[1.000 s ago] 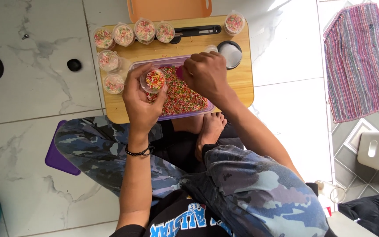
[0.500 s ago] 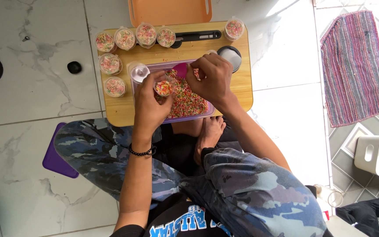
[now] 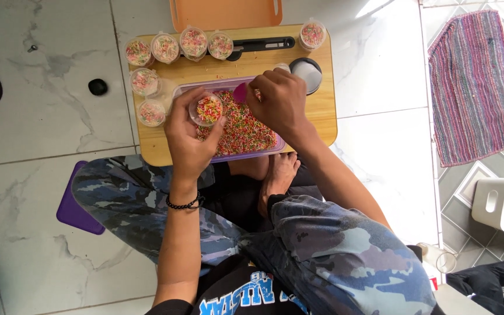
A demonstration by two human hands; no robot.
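Observation:
My left hand (image 3: 189, 140) holds a small clear cup (image 3: 206, 109) filled with coloured sprinkles over a clear purple-rimmed container (image 3: 246, 153) of the same sprinkles. My right hand (image 3: 280, 100) grips a small pink scoop (image 3: 240, 92) just right of the cup, above the container. Both rest over a low wooden table (image 3: 322, 111).
Several filled sprinkle cups (image 3: 165, 48) line the table's back and left edge, one more (image 3: 312, 34) at back right. A black-handled tool (image 3: 263, 44), a round lid (image 3: 308, 71), an orange tray (image 3: 228, 13), a purple lid (image 3: 77, 204) on the floor, a striped rug (image 3: 473, 81) and a white bin (image 3: 501, 205).
The cup in my left hand has stayed over the container while my right hand lifted the scoop from the sprinkles up beside the cup. The view shifted slightly.

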